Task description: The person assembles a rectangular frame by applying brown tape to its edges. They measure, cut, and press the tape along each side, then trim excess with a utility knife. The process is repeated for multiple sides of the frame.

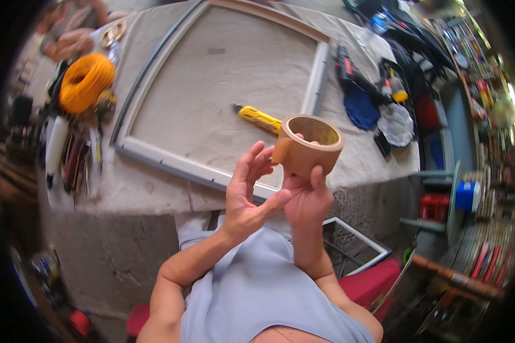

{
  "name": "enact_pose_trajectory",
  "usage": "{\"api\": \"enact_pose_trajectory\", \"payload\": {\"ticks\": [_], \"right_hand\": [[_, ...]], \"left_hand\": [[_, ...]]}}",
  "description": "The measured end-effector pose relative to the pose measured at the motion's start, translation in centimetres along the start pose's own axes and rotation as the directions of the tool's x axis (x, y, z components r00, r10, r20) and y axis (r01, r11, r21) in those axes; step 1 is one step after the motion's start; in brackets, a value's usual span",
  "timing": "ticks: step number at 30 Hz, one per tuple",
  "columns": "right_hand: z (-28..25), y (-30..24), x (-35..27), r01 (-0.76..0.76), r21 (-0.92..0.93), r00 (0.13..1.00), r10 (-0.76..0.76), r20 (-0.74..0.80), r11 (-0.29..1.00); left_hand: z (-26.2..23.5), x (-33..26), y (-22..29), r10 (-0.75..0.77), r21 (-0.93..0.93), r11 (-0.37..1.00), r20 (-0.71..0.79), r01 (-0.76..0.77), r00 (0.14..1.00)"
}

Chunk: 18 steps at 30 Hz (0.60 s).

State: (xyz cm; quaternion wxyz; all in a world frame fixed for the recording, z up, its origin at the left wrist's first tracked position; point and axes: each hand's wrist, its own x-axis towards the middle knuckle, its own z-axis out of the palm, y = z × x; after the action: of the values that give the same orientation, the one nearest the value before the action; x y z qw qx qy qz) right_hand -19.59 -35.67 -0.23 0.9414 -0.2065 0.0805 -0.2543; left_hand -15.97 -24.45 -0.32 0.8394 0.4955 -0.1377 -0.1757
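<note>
The right hand [308,200] held a roll of brown tape [307,144] up in the air. Its fingers were wrapped around the bottom of the roll, and one finger lay up the front of it. The tape was a wide ring with a hole in the middle, and the hole faced up. It was above the near edge of the table [149,191], in front of the person's chest.

The left hand [250,188] was open. Its fingers were spread and pointed up, and the tips touched the left side of the tape. Its thumb reached over to the right hand. It was not gripping anything.

On the table lay a big frame [154,157] with pale grey sides. A grey cloth [223,74] was under it and filled its middle. A yellow knife [257,118] lay on the cloth inside the frame, just behind the tape.

To the left of the frame sat a bundle of orange cord [86,81]. Near it lay a white tube [56,144] and some thin tools. To the right of the frame lay a blue cloth [360,108] and a white plate [397,124].

Another person's arm [68,41] rested at the far left corner of the table
</note>
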Motion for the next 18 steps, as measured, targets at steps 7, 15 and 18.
{"api": "enact_pose_trajectory", "payload": {"ticks": [7,15,18], "right_hand": [[0.4,5.5,-4.6,-0.104,-0.531,0.988,0.150,0.044,0.841],[2.8,2.7,-3.3,0.536,-0.844,0.814,0.253,0.523,0.018],[0.1,4.8,0.5,0.548,-0.789,0.519,0.628,0.580,0.276]], "left_hand": [[-4.1,-0.5,-0.7,0.165,-0.005,0.984,-0.372,-0.180,0.914],[-14.6,-3.9,2.2,0.076,0.103,0.994,-0.301,-0.046,0.951],[-15.5,-3.5,3.5,-0.027,0.159,0.984,-0.330,0.084,0.944]]}}
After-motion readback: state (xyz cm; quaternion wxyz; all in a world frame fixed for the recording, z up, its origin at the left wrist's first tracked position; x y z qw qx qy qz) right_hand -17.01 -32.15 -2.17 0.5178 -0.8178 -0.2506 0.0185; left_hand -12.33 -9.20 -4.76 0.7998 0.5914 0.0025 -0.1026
